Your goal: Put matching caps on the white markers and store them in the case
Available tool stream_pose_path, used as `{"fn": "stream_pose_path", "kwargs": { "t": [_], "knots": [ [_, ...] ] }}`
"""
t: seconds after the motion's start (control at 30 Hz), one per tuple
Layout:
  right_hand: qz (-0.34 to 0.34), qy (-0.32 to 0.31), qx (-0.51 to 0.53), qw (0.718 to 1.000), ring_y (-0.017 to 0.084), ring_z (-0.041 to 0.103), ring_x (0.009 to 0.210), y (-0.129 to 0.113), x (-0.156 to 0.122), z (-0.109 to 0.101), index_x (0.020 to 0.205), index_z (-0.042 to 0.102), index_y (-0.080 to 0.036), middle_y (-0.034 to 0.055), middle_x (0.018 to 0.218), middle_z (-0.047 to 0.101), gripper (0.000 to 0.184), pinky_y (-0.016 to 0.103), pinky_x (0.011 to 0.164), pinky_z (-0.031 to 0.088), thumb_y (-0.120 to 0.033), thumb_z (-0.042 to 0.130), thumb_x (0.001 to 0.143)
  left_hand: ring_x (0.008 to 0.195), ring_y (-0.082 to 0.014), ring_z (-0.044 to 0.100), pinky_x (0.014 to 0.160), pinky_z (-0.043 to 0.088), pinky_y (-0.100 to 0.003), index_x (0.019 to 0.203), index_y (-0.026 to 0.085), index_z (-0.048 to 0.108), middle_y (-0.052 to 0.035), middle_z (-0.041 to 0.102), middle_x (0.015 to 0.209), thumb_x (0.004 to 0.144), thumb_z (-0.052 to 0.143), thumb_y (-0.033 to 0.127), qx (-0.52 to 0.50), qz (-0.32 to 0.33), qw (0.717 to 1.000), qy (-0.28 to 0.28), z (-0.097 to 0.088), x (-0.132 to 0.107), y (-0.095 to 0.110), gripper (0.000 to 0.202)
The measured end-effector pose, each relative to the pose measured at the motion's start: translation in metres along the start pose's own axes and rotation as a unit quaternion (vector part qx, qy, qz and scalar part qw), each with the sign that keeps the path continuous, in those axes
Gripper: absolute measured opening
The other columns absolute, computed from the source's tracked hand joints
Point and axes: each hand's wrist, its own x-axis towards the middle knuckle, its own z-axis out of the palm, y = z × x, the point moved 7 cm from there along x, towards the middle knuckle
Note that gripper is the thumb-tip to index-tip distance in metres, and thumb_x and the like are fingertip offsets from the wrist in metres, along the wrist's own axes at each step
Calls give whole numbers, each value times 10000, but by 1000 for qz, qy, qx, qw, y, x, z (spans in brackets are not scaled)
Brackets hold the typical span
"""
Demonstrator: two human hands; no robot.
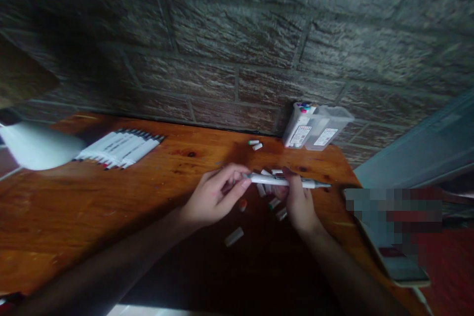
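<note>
A white marker pen lies level across both hands above the table. My right hand is closed around its barrel, and the bare grey tip points out to the right. At the other end, my left hand pinches around the grey left tip; whether a cap is in those fingers I cannot tell. Under and around the hands are several loose marker caps, among them a white one, an orange-ended one and a green-ended one. Part of the pile is hidden behind my right hand.
A row of white markers lies at the left. Two caps rest near the stone wall. Clear plastic marker cases stand at the back right, one holding markers. A white lamp and a phone or tablet flank the wooden table.
</note>
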Motion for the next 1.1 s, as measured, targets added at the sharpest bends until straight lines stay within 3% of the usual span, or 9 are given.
{"fn": "stream_pose_path", "kwargs": {
  "t": [0.1, 0.33, 0.53, 0.7, 0.9, 1.1],
  "knots": [
    [14, 2, 13, 1000, 166, 566, 554, 0, 2, -4, 599, 577, -202, 0, 561, 578, 507, 272, 537, 469, -692, 614, 722, 607, -95, 583, 628, 455, -194, 1164, 203, 654, 22, 641, 728, 931, 586, 286, 41, 26, 998, -27, 7, -1, 1, 257],
    [-2, -54, -57, 997, 167, 566, 566, 0, 1, -1, 566, 554, -205, -1, 561, 575, 521, 266, 546, 458, -691, 627, 736, 647, -110, 618, 660, 478, -190, 1115, 215, 700, 3, 707, 776, 919, 605, 316, 68, 6, 997, -20, 7, 1, -8, 240],
    [-27, -91, -60, 994, 166, 571, 604, 5, 1, 2, 592, 561, -212, -2, 576, 563, 499, 254, 585, 471, -666, 597, 793, 670, -117, 645, 663, 492, -189, 1177, 204, 694, -16, 743, 831, 924, 602, 295, 48, 11, 998, -25, 5, 3, -10, 284],
    [-43, -78, -71, 994, 165, 552, 595, -1, 0, 1, 599, 568, -214, 1, 581, 563, 505, 255, 562, 471, -686, 615, 774, 684, -124, 659, 668, 500, -191, 1073, 216, 732, -25, 766, 871, 905, 629, 305, 47, 19, 999, -9, 3, 2, -6, 216],
    [-32, -61, 20, 997, 192, 626, 702, 7, 9, -1, 764, 616, -212, 20, 718, 637, 506, 284, 637, 506, -716, 577, 791, 561, -107, 592, 587, 463, -192, 1009, 195, 744, -5, 710, 697, 855, 698, 304, 71, 53, 996, 32, -4, 1, 4, 194],
    [-4, -57, 122, 991, 141, 575, 593, 20, 14, -1, 705, 506, -226, -23, 648, 570, 504, 247, 559, 467, -719, 590, 772, 521, -77, 558, 551, 428, -171, 1005, 195, 735, 30, 642, 637, 822, 743, 251, 100, 117, 987, 53, -6, -2, 13, 192]
  ]
}}
